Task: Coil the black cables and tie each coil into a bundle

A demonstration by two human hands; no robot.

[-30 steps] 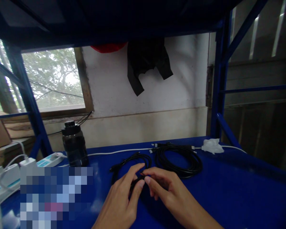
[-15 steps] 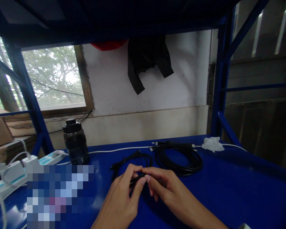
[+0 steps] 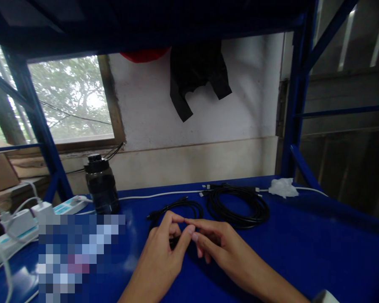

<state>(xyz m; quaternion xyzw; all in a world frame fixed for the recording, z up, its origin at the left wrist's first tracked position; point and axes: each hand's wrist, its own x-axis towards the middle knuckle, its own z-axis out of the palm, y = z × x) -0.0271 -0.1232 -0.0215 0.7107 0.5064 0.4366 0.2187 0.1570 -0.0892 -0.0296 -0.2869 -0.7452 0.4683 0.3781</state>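
Observation:
My left hand (image 3: 166, 256) is closed around part of a black cable (image 3: 194, 205), and a dark bit of it shows inside the curled fingers. Thumb and forefinger of my right hand (image 3: 222, 248) pinch at the same spot, fingertips meeting those of the left. What lies right between the tips is hidden. Behind the hands the cable lies in loose loops on the blue table (image 3: 290, 252), with a plug end to the left. Just beyond my right hand rests a larger coil of black cables (image 3: 240, 221) with light-coloured connectors.
A dark water bottle (image 3: 101, 189) stands at the back left, near a white power strip (image 3: 71, 206) with chargers. A white cord (image 3: 158, 195) runs along the back edge to a crumpled white wad (image 3: 283, 187). Blue frame posts (image 3: 292, 105) rise on both sides. A blurred-out patch covers the left front.
My fingertips have drawn closer together, and the stretch of black cable seen between them before is now mostly covered. The view has shifted slightly. The large coil stays put.

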